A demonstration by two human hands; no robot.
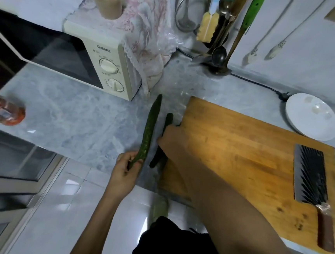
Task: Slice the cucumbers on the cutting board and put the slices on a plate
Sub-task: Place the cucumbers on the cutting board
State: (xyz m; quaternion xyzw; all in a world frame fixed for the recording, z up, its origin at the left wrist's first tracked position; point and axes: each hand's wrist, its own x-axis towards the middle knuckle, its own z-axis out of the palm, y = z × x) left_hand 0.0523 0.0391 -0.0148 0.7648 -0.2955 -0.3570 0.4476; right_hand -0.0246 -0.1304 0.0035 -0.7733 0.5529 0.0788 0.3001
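My left hand [123,172] grips the near end of a long bumpy cucumber [150,129], which points away over the marble counter. A second, darker cucumber [162,144] lies on the counter just left of the wooden cutting board [241,153]. My right hand [169,141] reaches across the board's left edge and its fingers curl around the middle of this second cucumber. A cleaver [312,180] with a brown handle lies on the right side of the board. A white plate [311,116] sits beyond the board's far right corner.
A cream microwave [99,66] with a floral cloth stands at the back left. A utensil holder [220,40] with ladles stands against the wall. A black cable [255,83] runs along the wall. A red-lidded jar [4,110] lies at the counter's left edge.
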